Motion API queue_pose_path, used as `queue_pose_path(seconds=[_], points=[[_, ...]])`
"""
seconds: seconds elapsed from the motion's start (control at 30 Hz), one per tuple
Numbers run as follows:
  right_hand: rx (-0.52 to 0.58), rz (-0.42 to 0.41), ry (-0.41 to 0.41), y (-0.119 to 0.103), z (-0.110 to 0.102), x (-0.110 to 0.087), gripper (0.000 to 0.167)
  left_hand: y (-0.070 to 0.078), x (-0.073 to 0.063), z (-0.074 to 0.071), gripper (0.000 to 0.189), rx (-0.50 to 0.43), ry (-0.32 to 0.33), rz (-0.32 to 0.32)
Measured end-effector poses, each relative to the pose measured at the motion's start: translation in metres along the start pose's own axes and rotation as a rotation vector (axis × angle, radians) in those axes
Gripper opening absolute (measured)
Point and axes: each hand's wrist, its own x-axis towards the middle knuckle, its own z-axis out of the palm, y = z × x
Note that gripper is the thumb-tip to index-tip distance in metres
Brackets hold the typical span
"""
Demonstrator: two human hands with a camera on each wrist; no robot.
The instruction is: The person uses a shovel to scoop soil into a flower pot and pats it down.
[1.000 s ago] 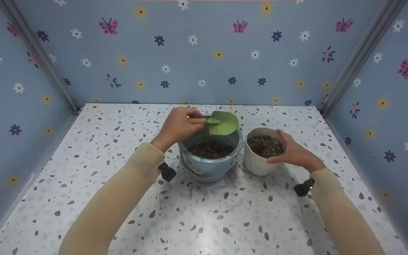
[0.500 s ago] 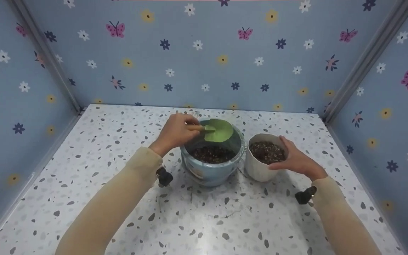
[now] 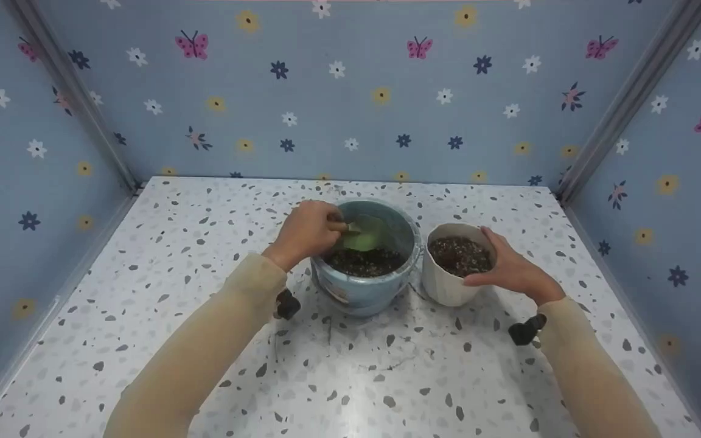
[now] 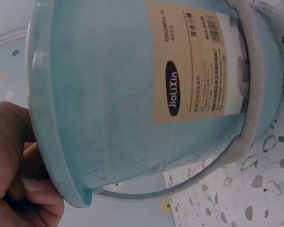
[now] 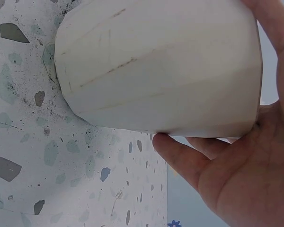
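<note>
From here, the left hand [image 3: 306,232] pinches a light-looking, stiff trowel [image 3: 364,237] by its handle, probably the best hold; the blade, inside the bucket [image 3: 367,293] beside that hand, perhaps meets soil [image 3: 367,264]. The right hand [image 3: 516,271] curves wide round a likely soil-heavy pot [image 3: 446,287].

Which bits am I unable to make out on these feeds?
Blade of the green scoop: blurred, head view; hidden by the bucket wall, left wrist view.
Finest print on the label: too small, left wrist view.
Depth of soil in the white pot: hidden by its wall, right wrist view; head view shows only the surface.
</note>
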Motion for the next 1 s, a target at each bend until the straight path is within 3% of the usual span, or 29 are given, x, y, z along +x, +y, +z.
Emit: queue_pose_path(seconds=[0.37, 0.57, 0.77, 1.0], points=[[-0.006, 0.002, 0.005, -0.003, -0.001, 0.0, 0.13, 0.008, 0.003, 0.007, 0.007, 0.219, -0.031, 0.025], [0.018, 0.005, 0.002, -0.001, 0.0, 0.001, 0.129, 0.011, 0.002, 0.008, 0.007, 0.296, -0.097, 0.057], [0.004, 0.016, -0.006, -0.001, 0.003, 0.002, 0.131, 0.013, 0.001, 0.005, 0.007, 0.316, -0.161, 0.015], [0.004, 0.02, 0.001, -0.001, -0.001, -0.002, 0.129, 0.021, 0.005, 0.001, 0.008, 0.281, -0.218, 0.042]])
